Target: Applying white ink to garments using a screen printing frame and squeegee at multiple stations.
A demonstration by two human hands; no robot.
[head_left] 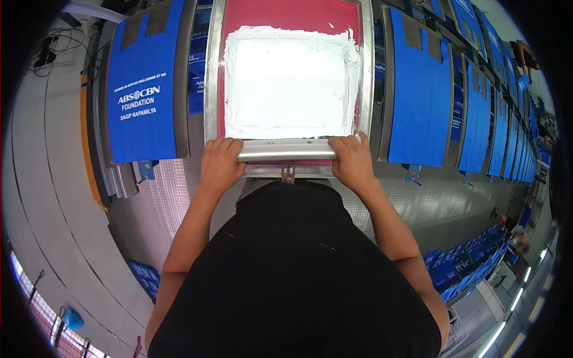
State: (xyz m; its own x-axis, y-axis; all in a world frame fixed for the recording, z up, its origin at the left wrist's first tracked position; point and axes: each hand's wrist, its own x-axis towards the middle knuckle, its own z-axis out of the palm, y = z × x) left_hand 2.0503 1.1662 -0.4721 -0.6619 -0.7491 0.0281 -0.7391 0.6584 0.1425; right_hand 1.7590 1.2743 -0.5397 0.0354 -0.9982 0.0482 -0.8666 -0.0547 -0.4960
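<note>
Both my hands grip a silver metal squeegee [286, 150] by its ends. My left hand [221, 164] has its fingers wrapped over the left end, and my right hand [354, 162] closes round the right end, its thumb and lower fingers partly hidden. The squeegee lies across the near end of a screen printing frame [213, 77] with a metal rim and a red mesh [286, 15]. White ink [286, 83] covers a large rectangle of the mesh just beyond the squeegee, thicker and uneven along its borders.
A printed blue fabric piece [143, 134] lies on a board to the left. More blue pieces [421, 107] lie on boards in a long row to the right. A small metal bracket [288, 175] juts from the frame's near edge. People are far off at the right.
</note>
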